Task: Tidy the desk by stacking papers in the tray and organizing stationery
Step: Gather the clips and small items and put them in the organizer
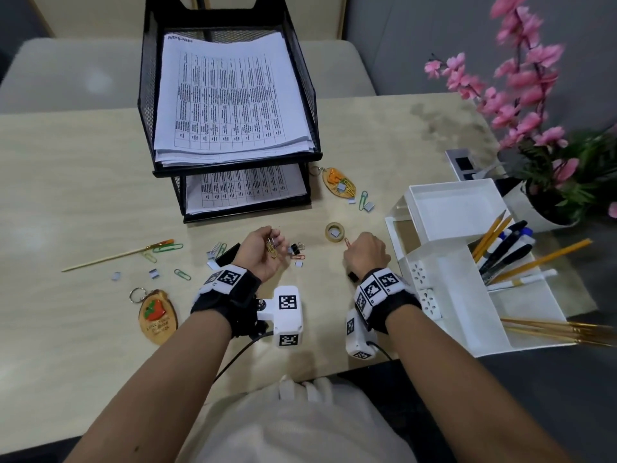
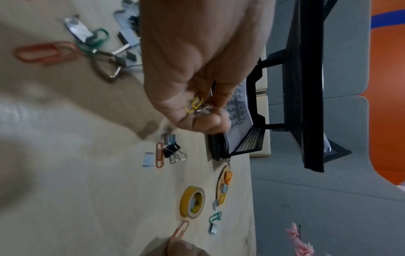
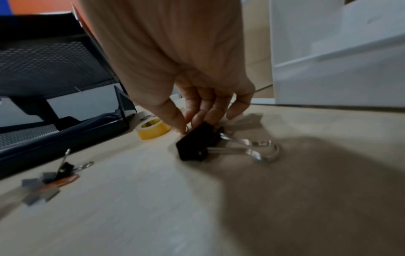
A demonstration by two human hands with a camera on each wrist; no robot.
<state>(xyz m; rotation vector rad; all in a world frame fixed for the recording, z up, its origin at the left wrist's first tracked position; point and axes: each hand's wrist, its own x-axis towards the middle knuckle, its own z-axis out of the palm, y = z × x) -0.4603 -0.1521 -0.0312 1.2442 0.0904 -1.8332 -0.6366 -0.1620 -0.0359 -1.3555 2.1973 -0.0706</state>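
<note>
My left hand is raised palm-up just in front of the black mesh paper tray, its fingers curled around a few paper clips, one yellow and one silver. Printed papers fill both tray levels. My right hand reaches down to the desk beside a yellow tape roll and pinches the end of an orange paper clip between thumb and forefinger. In the right wrist view a large black binder clip lies on the desk just below the fingers.
A white desk organizer with pens and pencils stands at the right, with a pink flower pot behind it. Loose paper clips, staple blocks, a small binder clip, a thin wooden stick and two wooden key tags lie scattered.
</note>
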